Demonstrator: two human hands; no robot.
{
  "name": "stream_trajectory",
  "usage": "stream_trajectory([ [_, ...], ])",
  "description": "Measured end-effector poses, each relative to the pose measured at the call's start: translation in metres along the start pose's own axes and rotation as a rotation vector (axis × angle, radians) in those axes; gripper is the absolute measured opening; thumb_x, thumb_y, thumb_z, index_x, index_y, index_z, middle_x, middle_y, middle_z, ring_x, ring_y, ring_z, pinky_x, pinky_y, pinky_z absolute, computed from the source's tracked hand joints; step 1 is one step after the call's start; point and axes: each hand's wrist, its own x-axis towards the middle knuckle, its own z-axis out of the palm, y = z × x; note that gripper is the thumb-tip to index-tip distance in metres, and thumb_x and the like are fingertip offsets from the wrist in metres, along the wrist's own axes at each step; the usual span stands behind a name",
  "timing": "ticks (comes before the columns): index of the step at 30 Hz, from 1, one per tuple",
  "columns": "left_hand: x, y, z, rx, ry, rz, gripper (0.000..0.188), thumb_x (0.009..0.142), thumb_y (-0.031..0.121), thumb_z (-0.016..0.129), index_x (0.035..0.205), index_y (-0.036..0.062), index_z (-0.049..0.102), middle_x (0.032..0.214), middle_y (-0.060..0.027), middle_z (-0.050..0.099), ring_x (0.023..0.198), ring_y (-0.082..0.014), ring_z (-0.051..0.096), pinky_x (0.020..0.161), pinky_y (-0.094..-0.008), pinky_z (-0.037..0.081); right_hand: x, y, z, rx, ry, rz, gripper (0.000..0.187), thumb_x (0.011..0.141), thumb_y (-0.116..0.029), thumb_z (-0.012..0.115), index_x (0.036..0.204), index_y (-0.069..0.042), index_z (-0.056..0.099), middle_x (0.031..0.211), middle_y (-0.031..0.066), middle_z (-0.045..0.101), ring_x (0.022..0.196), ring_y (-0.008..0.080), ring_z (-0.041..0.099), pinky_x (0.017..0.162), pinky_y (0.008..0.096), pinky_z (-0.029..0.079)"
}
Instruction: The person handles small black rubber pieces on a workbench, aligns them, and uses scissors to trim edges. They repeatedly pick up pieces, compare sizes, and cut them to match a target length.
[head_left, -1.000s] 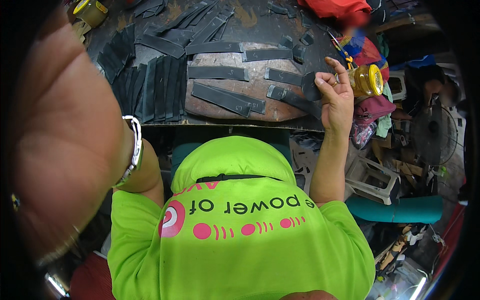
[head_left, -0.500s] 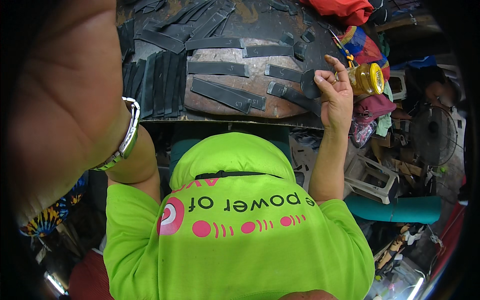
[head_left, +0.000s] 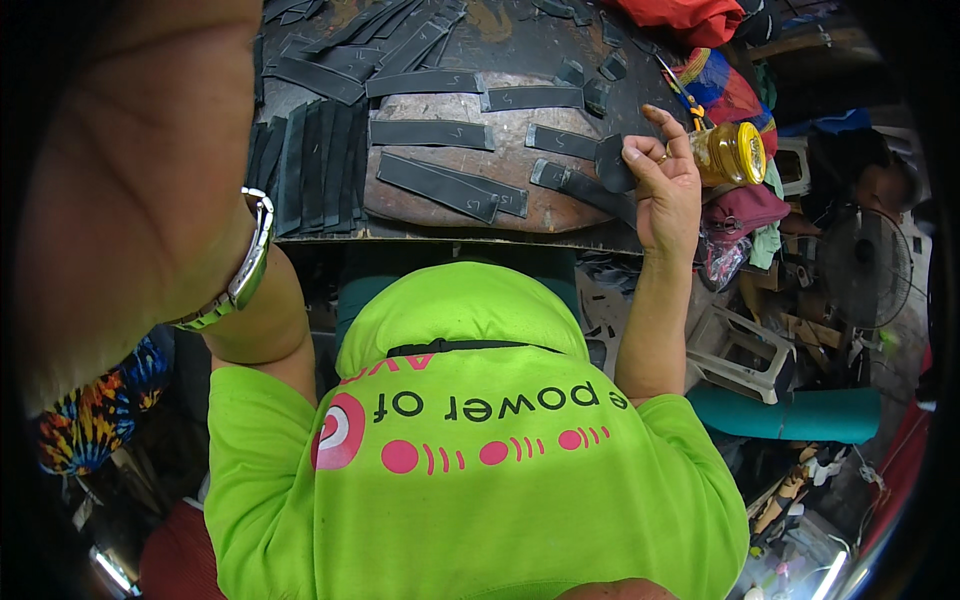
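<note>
My left hand [head_left: 150, 150] is raised very close to the camera and fills the upper left; its fingers are cut off, so their pose is hidden. At the table's right side, my right hand [head_left: 667, 180] pinches a dark rounded flat piece [head_left: 614, 165] between thumb and fingers, with the index finger raised. That piece overlaps the ends of two black strips. Several black strips with light marks, such as this strip [head_left: 432, 134], lie spaced over a worn brown board [head_left: 440, 205]. Just right of my right hand lies a yellow-lidded jar [head_left: 735, 155], tipped on its side.
Rows of black strips [head_left: 315, 165] lie left of the board, with a loose pile [head_left: 400, 45] behind. Scissors [head_left: 690, 100] and red cloth [head_left: 690, 20] sit at the far right. A plastic stool [head_left: 740, 350] and a fan [head_left: 862, 265] stand to the right.
The whole view has shifted very slightly. Both hands keep nearly the same pose, and the dark rounded piece stays in my right hand. The strips lie as before.
</note>
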Motion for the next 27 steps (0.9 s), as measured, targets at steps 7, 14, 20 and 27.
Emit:
stream_trajectory([
  [7,0.001,-0.009,0.0,-0.006,0.004,-0.03,0.045,0.089,0.043,0.072,0.113,0.0047,0.066,0.112,-0.0178,0.059,0.106,-0.0273,0.048,0.086,-0.0403,0.041,-0.001,0.0,0.001,-0.008,0.001,-0.026,0.058,0.089,0.009,0.071,0.143,-0.001,0.051,0.098,0.0045,0.069,0.093,0.0087,0.064,0.088,0.0214,0.049],
  [14,-0.001,-0.016,0.002,-0.01,-0.003,-0.068,0.047,0.089,0.044,0.073,0.115,0.0052,0.066,0.115,-0.0184,0.058,0.109,-0.0282,0.048,0.088,-0.0411,0.041,0.001,0.0,0.002,0.001,-0.006,-0.017,0.058,0.089,0.008,0.071,0.143,0.0,0.05,0.098,0.0043,0.069,0.092,0.0086,0.064,0.087,0.0208,0.049],
  [20,-0.005,-0.025,0.009,-0.037,-0.024,-0.098,0.049,0.088,0.045,0.074,0.117,0.0056,0.066,0.117,-0.0189,0.058,0.111,-0.029,0.048,0.09,-0.0418,0.041,0.001,0.0,0.002,0.009,-0.01,-0.016,0.059,0.089,0.009,0.071,0.143,-0.001,0.05,0.097,0.0043,0.069,0.091,0.0082,0.064,0.085,0.0198,0.049],
  [27,-0.006,-0.029,0.016,-0.068,-0.037,-0.1,0.051,0.087,0.046,0.075,0.118,0.0062,0.066,0.12,-0.0195,0.058,0.114,-0.0299,0.047,0.092,-0.0426,0.04,0.001,0.0,0.004,0.012,-0.01,-0.02,0.059,0.089,0.009,0.071,0.143,-0.001,0.05,0.097,0.0044,0.07,0.09,0.008,0.064,0.083,0.019,0.051],
])
